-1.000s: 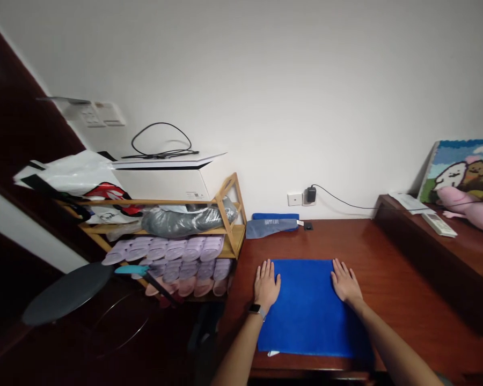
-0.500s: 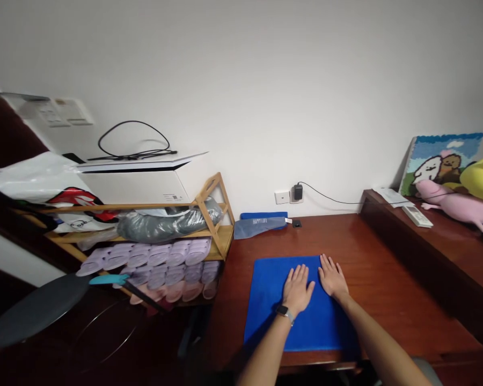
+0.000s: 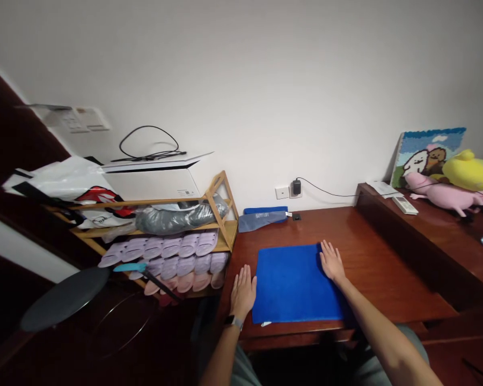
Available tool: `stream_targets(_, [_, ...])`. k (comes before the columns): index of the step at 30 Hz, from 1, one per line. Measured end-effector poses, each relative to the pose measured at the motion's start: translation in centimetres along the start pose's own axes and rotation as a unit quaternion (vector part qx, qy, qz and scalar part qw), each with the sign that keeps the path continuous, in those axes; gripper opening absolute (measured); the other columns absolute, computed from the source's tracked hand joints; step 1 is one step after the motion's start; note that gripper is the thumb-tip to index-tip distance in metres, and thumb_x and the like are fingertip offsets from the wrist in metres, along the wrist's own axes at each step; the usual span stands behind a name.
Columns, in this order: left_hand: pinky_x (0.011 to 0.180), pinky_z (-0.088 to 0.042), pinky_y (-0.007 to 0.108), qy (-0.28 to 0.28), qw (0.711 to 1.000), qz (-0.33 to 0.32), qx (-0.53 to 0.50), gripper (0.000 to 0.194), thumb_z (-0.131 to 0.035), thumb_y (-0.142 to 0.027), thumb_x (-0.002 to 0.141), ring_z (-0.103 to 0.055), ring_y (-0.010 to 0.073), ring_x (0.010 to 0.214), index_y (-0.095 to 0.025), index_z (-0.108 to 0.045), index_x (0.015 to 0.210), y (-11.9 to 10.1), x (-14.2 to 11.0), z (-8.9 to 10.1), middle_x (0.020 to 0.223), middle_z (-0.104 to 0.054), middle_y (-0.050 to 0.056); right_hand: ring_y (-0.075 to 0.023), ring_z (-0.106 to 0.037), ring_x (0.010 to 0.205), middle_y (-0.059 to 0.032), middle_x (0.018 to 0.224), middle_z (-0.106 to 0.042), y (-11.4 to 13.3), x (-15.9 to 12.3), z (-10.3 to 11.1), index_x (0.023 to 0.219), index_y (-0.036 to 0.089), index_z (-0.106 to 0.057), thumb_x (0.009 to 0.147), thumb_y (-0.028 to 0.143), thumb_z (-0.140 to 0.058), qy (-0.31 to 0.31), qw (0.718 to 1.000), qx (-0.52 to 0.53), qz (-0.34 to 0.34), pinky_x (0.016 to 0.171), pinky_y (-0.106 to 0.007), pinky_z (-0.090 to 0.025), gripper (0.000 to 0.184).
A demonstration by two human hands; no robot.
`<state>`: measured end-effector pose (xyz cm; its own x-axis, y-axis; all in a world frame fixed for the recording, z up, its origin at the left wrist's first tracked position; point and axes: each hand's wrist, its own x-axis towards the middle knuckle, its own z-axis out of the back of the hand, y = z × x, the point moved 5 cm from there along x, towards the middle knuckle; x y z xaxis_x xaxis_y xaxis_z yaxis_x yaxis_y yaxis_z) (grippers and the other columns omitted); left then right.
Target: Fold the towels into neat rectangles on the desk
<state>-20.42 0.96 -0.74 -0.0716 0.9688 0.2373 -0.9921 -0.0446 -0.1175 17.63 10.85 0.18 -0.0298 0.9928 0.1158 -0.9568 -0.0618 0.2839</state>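
A flat blue cloth (image 3: 295,284) lies spread on the brown wooden desk (image 3: 380,268), with a small white tag showing at its near edge. My left hand (image 3: 242,292) rests palm down on the desk just beyond the cloth's left edge, fingers extended, with a watch (image 3: 234,321) on the wrist. At the cloth's far right corner is my right hand (image 3: 331,261), also palm down with fingers stretched out, overlapping the edge. Neither hand grips anything.
Near the wall lie a grey-blue "HAPPY LIFE" cloth (image 3: 261,220) and a folded blue cloth (image 3: 282,209). A wooden rack (image 3: 231,230) with slippers and a white box (image 3: 153,182) stands left. Plush toys (image 3: 443,193) and a remote (image 3: 404,205) sit on the raised right ledge.
My left hand has moved left, off the middle of the blue cloth to the desk beside its left edge. My right hand stays at the far right corner. The view has shifted slightly.
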Motion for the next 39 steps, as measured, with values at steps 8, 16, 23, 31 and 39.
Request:
stream_targets(8, [0.128, -0.033, 0.049, -0.039, 0.976, -0.174, -0.128, 0.054, -0.030, -0.039, 0.110, -0.037, 0.0253, 0.155, -0.018, -0.049, 0.156, -16.9, -2.7, 1.1, 0.164, -0.047, 0.009, -0.0267, -0.023, 0.160, -0.0077, 0.170, -0.031, -1.4, -9.5, -2.7, 0.165, 0.013, -0.032, 0.106, 0.043, -0.022, 0.028, 0.999, -0.028, 0.016, 0.131, -0.052, -0.017, 0.067])
stream_targets(16, [0.131, -0.027, 0.048, 0.088, 0.958, -0.226, -0.154, 0.066, -0.023, -0.054, 0.109, -0.032, 0.0241, 0.158, -0.019, -0.037, 0.163, -24.8, -0.9, -2.6, 0.168, -0.039, 0.009, -0.0249, -0.022, 0.160, -0.0051, 0.171, -0.029, -1.4, -10.0, -2.6, 0.165, 0.016, -0.031, 0.105, 0.040, -0.021, 0.051, 0.998, -0.029, 0.021, 0.131, -0.050, -0.016, 0.066])
stream_targets(23, [0.128, -0.029, 0.055, 0.052, 0.992, -0.102, -0.052, 0.068, -0.026, -0.055, 0.109, -0.033, 0.0283, 0.157, -0.018, -0.033, 0.165, -7.5, -1.7, -1.6, 0.168, -0.037, 0.013, -0.0255, -0.021, 0.161, -0.0047, 0.171, -0.027, -1.4, -10.2, -2.5, 0.166, 0.015, -0.027, 0.106, 0.044, -0.021, 0.046, 0.999, -0.012, 0.010, 0.131, -0.052, -0.015, 0.067])
stream_targets(31, [0.122, -0.042, 0.053, -0.065, 0.990, -0.103, -0.071, 0.052, -0.034, -0.042, 0.109, -0.054, 0.0277, 0.144, -0.018, -0.058, 0.149, -2.8, -2.8, 1.3, 0.152, -0.060, 0.012, -0.0287, -0.032, 0.157, -0.0063, 0.166, -0.041, -1.1, -10.1, -1.7, 0.160, 0.019, -0.044, 0.105, 0.043, -0.028, -0.008, 1.000, 0.004, 0.025, 0.128, -0.056, -0.025, 0.062])
stream_targets(39, [0.100, -0.063, 0.041, -0.062, 0.968, -0.213, -0.116, 0.057, -0.075, -0.051, 0.088, -0.070, 0.0291, 0.124, -0.037, -0.064, 0.142, -2.0, -11.7, 2.6, 0.142, -0.070, 0.003, -0.0261, -0.066, 0.125, -0.0079, 0.141, -0.068, -1.6, -19.2, 1.3, 0.144, 0.031, -0.064, 0.104, 0.045, -0.049, -0.061, 0.976, 0.064, 0.200, 0.109, -0.042, -0.054, 0.044])
